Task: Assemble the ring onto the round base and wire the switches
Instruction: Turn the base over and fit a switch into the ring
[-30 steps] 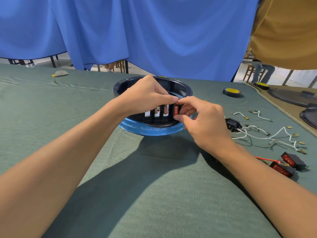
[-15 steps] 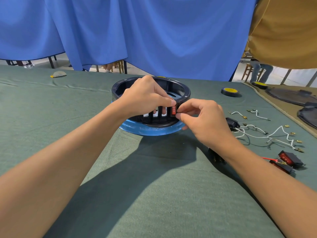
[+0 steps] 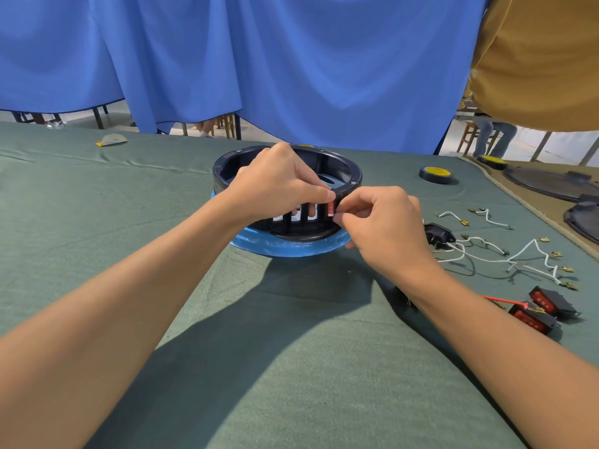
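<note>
Jointly left hand (image 3: 275, 186), right hand (image 3: 385, 228) pinch 1 switch (image 3: 330, 209); seemingly 2 spares (image 3: 547, 301).

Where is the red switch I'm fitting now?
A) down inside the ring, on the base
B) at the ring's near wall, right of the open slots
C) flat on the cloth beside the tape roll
B: right hand pinches the red switch against the near wall of the black ring, right of the open slots; left hand grips that wall.

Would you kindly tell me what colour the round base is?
Blue; the base shows best in the head view.
</note>
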